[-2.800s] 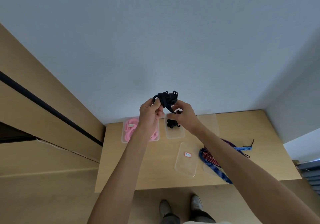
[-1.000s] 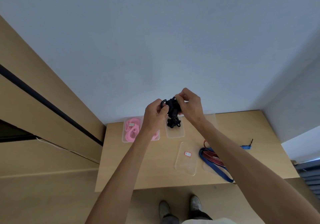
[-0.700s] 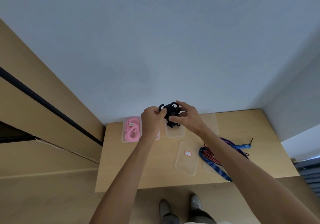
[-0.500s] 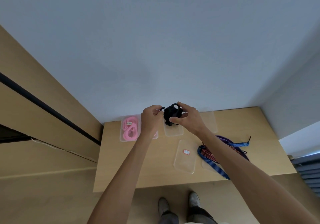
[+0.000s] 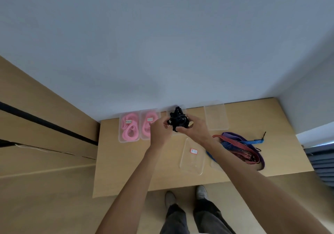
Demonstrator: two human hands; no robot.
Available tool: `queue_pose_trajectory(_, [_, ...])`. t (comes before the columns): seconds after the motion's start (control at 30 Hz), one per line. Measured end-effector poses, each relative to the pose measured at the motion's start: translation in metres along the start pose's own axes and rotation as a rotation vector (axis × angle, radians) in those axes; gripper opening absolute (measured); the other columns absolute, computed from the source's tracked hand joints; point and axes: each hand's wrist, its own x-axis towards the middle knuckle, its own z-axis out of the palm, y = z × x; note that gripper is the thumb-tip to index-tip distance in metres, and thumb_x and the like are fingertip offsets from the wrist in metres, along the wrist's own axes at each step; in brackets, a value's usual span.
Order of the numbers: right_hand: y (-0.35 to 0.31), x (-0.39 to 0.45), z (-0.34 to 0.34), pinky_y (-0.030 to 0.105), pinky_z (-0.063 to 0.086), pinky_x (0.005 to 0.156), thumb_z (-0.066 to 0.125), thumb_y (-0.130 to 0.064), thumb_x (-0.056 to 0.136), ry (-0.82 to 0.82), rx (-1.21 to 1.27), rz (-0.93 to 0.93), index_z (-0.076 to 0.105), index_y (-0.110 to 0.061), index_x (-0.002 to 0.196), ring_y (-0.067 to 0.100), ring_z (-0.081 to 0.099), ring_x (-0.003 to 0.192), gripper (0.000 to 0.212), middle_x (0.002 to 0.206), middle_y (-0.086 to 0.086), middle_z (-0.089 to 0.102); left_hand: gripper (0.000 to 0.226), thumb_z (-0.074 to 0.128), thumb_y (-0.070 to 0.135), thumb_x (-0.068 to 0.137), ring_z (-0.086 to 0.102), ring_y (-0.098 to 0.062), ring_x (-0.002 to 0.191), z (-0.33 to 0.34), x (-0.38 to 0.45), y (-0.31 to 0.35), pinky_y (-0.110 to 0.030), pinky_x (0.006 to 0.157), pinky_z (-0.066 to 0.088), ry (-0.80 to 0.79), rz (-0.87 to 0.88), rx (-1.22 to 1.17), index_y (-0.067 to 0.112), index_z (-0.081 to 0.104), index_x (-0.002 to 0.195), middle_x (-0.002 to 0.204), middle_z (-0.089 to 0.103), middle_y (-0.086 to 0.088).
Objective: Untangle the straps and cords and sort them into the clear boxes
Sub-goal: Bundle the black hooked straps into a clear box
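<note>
Both hands are up over the back of the wooden table (image 5: 126, 170) right now, working one black cord bundle (image 5: 178, 120) between them. The right hand (image 5: 196, 129) has its fingers and thumb curled round the bundle from the right side, a proper grip. The left hand (image 5: 160, 131) comes in from the other side with its fingertips pinching the bundle's left edge, as far as I can make out; it's a bit blurry there. The bundle sits in the air just above a clear box (image 5: 171, 113) against the wall, and I can't tell whether it touches that box.

To the left of that, two clear boxes side by side against the wall each hold pink cords: the far left box (image 5: 129, 128) and the one beside it (image 5: 149, 123). Another clear box (image 5: 216, 115) stands to the right of the hands, also at the wall. Nearer the front edge lies a clear box with a small red-bordered label (image 5: 192, 155). Right of it is the pile of blue, red and purple straps (image 5: 238, 146), tangled, spread toward the table's right side.
</note>
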Motion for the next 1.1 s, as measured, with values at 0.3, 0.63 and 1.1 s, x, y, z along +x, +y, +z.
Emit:
queue_pose_trajectory(0.3, [0.060, 0.043, 0.024, 0.011, 0.043, 0.059, 0.081, -0.043, 0.068, -0.007, -0.149, 0.115, 0.073, -0.030, 0.096, -0.005, 0.059, 0.071, 0.032, 0.082, -0.016, 0.069, 0.014, 0.060, 0.001, 0.088, 0.048, -0.010, 0.061, 0.054, 0.030, -0.067, -0.017, 0.053, 0.032, -0.048, -0.071, 0.105, 0.004, 0.073, 0.093, 0.071, 0.062, -0.002])
queue_pose_trajectory(0.63, [0.094, 0.099, 0.039, 0.027, 0.032, 0.052, 0.078, -0.046, 0.076, -0.112, -0.333, 0.089, 0.075, -0.021, 0.093, 0.014, 0.053, 0.065, 0.031, 0.073, -0.005, 0.063, 0.016, 0.061, 0.001, 0.086, 0.051, -0.013, 0.063, 0.078, 0.078, -0.094, -0.014, 0.051, 0.033, -0.110, -0.111, 0.183, 0.005, 0.073, 0.095, 0.072, 0.064, 0.002])
queue_pose_trajectory(1.1, [0.128, 0.095, 0.066, 0.042, 0.039, 0.083, 0.073, -0.020, 0.075, 0.069, -0.790, -0.192, 0.072, -0.014, 0.084, 0.033, 0.055, 0.108, 0.010, 0.129, 0.007, 0.061, 0.016, 0.057, 0.016, 0.094, 0.064, -0.027, 0.078, 0.100, 0.091, -0.112, -0.034, 0.060, 0.040, -0.070, -0.056, 0.579, 0.014, 0.070, 0.104, 0.092, 0.062, -0.007])
